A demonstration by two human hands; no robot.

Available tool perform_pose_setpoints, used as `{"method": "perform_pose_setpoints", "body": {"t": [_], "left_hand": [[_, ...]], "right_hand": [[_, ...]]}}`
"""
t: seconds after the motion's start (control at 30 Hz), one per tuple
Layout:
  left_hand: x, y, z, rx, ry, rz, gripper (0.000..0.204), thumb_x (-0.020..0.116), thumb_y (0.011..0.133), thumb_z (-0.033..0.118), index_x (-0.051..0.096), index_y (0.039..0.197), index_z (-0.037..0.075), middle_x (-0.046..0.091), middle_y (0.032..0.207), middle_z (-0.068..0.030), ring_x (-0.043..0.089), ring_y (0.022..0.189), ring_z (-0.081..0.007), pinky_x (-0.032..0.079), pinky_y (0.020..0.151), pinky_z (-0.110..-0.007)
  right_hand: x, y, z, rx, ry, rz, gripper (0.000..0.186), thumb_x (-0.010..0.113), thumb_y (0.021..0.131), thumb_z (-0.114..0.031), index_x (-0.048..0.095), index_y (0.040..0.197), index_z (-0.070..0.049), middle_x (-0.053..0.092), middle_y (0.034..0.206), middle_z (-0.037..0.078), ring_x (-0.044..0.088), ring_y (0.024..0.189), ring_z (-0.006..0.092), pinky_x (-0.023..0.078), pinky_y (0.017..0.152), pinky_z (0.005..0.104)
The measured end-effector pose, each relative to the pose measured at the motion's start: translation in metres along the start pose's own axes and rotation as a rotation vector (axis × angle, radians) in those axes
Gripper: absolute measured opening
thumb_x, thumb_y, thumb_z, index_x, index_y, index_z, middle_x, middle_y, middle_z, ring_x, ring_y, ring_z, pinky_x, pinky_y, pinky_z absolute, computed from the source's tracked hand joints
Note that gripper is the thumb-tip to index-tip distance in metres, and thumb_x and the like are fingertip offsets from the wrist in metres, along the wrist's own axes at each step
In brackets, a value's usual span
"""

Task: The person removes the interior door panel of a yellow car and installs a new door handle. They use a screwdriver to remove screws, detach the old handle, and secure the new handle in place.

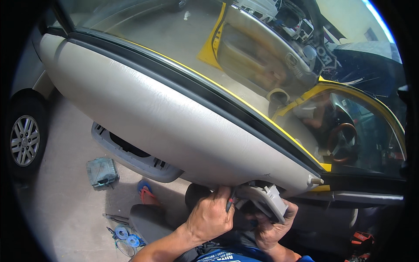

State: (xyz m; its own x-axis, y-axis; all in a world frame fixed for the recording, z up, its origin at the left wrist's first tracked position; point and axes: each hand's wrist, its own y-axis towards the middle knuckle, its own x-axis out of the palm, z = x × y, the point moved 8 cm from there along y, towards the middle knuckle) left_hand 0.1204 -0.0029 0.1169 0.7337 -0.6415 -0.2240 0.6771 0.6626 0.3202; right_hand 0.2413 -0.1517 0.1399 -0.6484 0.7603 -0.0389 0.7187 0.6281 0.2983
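Observation:
A grey plastic trim piece [267,198] with an open frame shape is tilted at the lower end of the door panel [174,118]. My right hand [275,231] grips it from below and from its right side. Beside it my left hand [209,218] is closed around a slim tool with a black and red handle [230,201]; its tip is hidden against the trim piece. The pale door panel runs diagonally above both hands. A dark opening shows in the panel behind the trim piece.
A door pocket [162,171] juts from the panel. On the ground lie a green tool case [102,171], pliers [115,217] and blue spools [133,240]. A car wheel [25,139] stands at left. Beyond the window glass is a yellow-edged door [214,41]. Red items [362,239] lie at lower right.

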Motion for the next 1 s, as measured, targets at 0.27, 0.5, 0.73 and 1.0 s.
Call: {"method": "perform_pose_setpoints", "body": {"t": [0.27,0.5,0.73,1.0], "left_hand": [[-0.003,0.002,0.001,0.023,-0.054,-0.011,0.031,0.068,0.086,0.0,0.058,0.113,-0.012,0.062,0.097,-0.0291,0.068,0.082,-0.0452,0.058,0.074,-0.047],[0.004,-0.002,-0.006,0.004,-0.011,-0.098,0.052,0.076,0.081,0.004,0.054,0.127,-0.01,0.066,0.101,-0.0292,0.073,0.084,-0.044,0.063,0.077,-0.045],[0.004,-0.002,-0.004,0.039,0.011,-0.106,0.051,0.075,0.084,0.006,0.055,0.127,-0.009,0.068,0.099,-0.0289,0.074,0.082,-0.0431,0.064,0.075,-0.046],[0.0,0.0,-0.007,-0.08,-0.069,-0.148,0.046,0.072,0.086,0.006,0.056,0.128,-0.006,0.068,0.102,-0.0299,0.074,0.082,-0.0441,0.064,0.075,-0.047]], "right_hand": [[-0.001,-0.002,-0.001,0.014,-0.06,0.053,0.058,0.085,0.09,-0.012,0.042,0.129,-0.01,0.066,0.123,0.019,0.075,0.1,0.0282,0.069,0.074,0.0357],[-0.005,-0.006,0.0,0.076,0.0,0.046,0.061,0.087,0.089,-0.016,0.042,0.13,-0.013,0.065,0.123,0.022,0.076,0.098,0.0323,0.07,0.065,0.0376],[-0.013,-0.002,-0.01,0.099,-0.008,0.034,0.065,0.088,0.087,-0.014,0.039,0.129,-0.016,0.065,0.121,0.022,0.077,0.085,0.0308,0.069,0.063,0.0366],[-0.002,-0.009,0.01,0.248,0.271,0.111,0.064,0.09,0.084,-0.013,0.043,0.127,-0.019,0.065,0.118,0.018,0.074,0.094,0.0279,0.067,0.068,0.0344]]}}
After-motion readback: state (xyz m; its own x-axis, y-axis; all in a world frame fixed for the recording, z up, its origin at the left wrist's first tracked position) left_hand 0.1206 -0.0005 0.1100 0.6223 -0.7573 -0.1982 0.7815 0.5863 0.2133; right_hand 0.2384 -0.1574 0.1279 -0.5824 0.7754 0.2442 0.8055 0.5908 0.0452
